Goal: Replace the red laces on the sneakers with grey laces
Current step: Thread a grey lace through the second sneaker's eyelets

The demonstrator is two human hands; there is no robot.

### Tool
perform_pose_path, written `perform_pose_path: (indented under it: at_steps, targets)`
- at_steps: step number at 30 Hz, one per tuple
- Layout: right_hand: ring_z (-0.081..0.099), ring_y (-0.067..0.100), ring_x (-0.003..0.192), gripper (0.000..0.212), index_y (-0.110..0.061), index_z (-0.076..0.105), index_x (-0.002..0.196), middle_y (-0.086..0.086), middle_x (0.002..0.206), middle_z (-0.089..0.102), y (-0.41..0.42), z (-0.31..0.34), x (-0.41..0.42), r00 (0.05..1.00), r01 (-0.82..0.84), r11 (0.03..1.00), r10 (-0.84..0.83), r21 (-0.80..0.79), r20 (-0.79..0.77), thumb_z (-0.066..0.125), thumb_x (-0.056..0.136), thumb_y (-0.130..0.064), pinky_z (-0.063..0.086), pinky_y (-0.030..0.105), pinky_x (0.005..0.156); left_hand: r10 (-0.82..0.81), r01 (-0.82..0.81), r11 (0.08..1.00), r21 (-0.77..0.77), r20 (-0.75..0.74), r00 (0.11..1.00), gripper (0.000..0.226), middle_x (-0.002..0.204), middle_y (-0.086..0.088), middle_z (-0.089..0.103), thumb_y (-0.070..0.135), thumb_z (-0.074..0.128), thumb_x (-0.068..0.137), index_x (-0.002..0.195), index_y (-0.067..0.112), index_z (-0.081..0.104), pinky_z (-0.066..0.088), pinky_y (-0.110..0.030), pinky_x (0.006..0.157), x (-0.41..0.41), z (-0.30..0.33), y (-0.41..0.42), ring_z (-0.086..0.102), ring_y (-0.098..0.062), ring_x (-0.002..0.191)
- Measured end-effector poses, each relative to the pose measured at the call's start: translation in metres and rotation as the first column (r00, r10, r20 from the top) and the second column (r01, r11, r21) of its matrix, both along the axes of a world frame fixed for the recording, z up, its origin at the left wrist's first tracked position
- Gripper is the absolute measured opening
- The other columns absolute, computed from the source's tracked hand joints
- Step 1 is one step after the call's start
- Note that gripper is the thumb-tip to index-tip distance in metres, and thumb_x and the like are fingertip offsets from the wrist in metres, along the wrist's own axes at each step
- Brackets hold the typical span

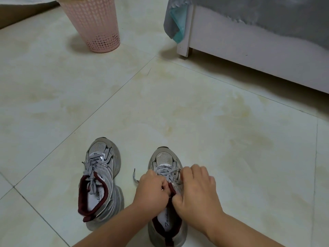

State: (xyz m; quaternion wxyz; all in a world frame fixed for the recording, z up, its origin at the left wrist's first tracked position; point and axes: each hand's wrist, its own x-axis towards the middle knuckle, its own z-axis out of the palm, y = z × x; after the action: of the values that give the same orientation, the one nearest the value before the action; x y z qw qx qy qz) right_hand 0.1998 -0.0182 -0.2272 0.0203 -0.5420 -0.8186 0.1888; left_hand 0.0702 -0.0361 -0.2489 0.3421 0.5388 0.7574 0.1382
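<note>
Both hands work at the throat of the right-hand silver-grey mesh sneaker with its dark red collar (166, 211), each grip drawn narrow: the left hand (151, 188) is curled into a fist beside the maroon tongue (172, 189), apparently pinching lace, though what sits inside the fingers is hidden; the right hand (195, 188) bends over the eyelets with its fingertips down among the crossings. Grey patterned lace (166, 169) already runs across this shoe's upper, and a loose grey end with a dark tip (134, 176) trails onto the pale cream tiled floor (204, 113) just left of it.

Left of that shoe, and apart from it, stands the second silver-grey sneaker (103, 184), toe pointing away, laced in grey lace (92, 168) with its ends lying slack into the opening and no tidy bow to be made out. No red lace shows on either shoe or on the floor; the only red visible is the lining.

By that evidence the swap looks nearly finished: the old laces appear gone, both shoes carry grey, and what likely remains is tightening and tying the near shoe, perhaps neatening the other.

Far off stand a pink perforated plastic basket (94, 24) at left and a white bed frame (249, 50) draped in grey cloth (267, 9) at right.
</note>
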Motion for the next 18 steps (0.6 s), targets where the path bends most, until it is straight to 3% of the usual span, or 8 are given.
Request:
perform_pose_path:
  at_steps: [2, 5, 8, 10, 13, 16, 18]
  targets:
    - [0.052, 0.026, 0.102, 0.04, -0.019, 0.037, 0.108, 0.001, 0.106, 0.054, -0.011, -0.002, -0.001, 0.997, 0.039, 0.984, -0.027, -0.176, 0.073, 0.041, 0.081, -0.05, 0.034, 0.035, 0.074, -0.008, 0.009, 0.999, -0.047, 0.019, 1.0, 0.039, 0.09, 0.001, 0.041, 0.012, 0.055, 0.084, 0.052, 0.029, 0.042, 0.035, -0.02, 0.076, -0.001, 0.003, 0.002, 0.048, -0.018, 0.096]
    - [0.056, 0.026, 0.109, 0.042, -0.014, 0.038, 0.111, 0.007, 0.116, 0.058, -0.015, -0.012, -0.002, 0.984, 0.139, 0.869, -0.068, -0.475, 0.165, 0.037, 0.091, -0.051, 0.041, 0.031, 0.079, 0.006, 0.014, 0.991, -0.13, 0.148, 0.989, 0.039, 0.076, 0.004, 0.047, 0.003, 0.055, 0.081, 0.049, 0.024, 0.045, 0.037, -0.02, 0.069, -0.008, 0.009, 0.008, 0.049, -0.013, 0.076]
    - [0.056, 0.027, 0.111, 0.023, -0.015, 0.034, 0.094, 0.01, 0.118, 0.057, -0.014, -0.017, -0.008, 0.98, 0.197, 0.815, -0.146, -0.545, 0.136, 0.036, 0.095, -0.038, 0.041, 0.029, 0.081, -0.013, 0.063, 0.976, -0.21, 0.232, 0.973, 0.042, 0.053, 0.007, 0.047, -0.007, 0.053, 0.077, 0.045, 0.02, 0.045, 0.036, -0.017, 0.055, -0.017, 0.016, 0.01, 0.042, -0.008, 0.056]
    - [0.055, 0.027, 0.111, 0.018, -0.014, 0.039, 0.098, 0.01, 0.118, 0.057, -0.012, -0.019, -0.01, 0.977, 0.214, 0.801, -0.171, -0.559, 0.128, 0.037, 0.095, -0.032, 0.041, 0.029, 0.081, 0.025, 0.053, 0.967, -0.251, 0.296, 0.955, 0.044, 0.043, 0.011, 0.045, -0.009, 0.053, 0.077, 0.045, 0.02, 0.046, 0.031, -0.016, 0.05, -0.023, 0.024, 0.012, 0.038, -0.007, 0.05]
    - [0.055, 0.026, 0.111, 0.025, -0.008, 0.047, 0.109, 0.011, 0.119, 0.057, -0.004, -0.02, -0.009, 0.97, 0.24, 0.805, -0.181, -0.543, 0.161, 0.036, 0.094, -0.024, 0.04, 0.027, 0.08, 0.115, -0.017, 0.976, -0.218, 0.446, 0.888, 0.036, 0.049, 0.005, 0.046, 0.003, 0.058, 0.071, 0.039, 0.018, 0.05, 0.029, -0.022, 0.052, -0.032, 0.051, 0.019, 0.038, -0.009, 0.049]
    - [0.056, 0.026, 0.109, 0.012, -0.014, 0.044, 0.097, 0.009, 0.117, 0.058, -0.003, -0.023, -0.01, 0.966, 0.26, 0.785, -0.205, -0.562, 0.16, 0.037, 0.093, -0.023, 0.036, 0.026, 0.073, 0.106, -0.033, 0.99, -0.139, 0.559, 0.823, 0.013, 0.055, 0.002, 0.05, 0.018, 0.052, 0.055, 0.043, 0.018, 0.057, 0.033, -0.02, 0.057, -0.038, 0.086, 0.024, 0.043, -0.008, 0.051]
    - [0.056, 0.026, 0.107, 0.011, -0.014, 0.045, 0.096, 0.008, 0.115, 0.058, -0.003, -0.023, -0.01, 0.961, 0.275, 0.781, -0.225, -0.561, 0.158, 0.036, 0.092, -0.021, 0.034, 0.026, 0.071, 0.09, -0.028, 0.995, -0.1, 0.696, 0.713, 0.012, 0.056, 0.001, 0.05, 0.017, 0.051, 0.057, 0.047, 0.017, 0.058, 0.036, -0.018, 0.06, -0.042, 0.104, 0.026, 0.044, -0.008, 0.054]
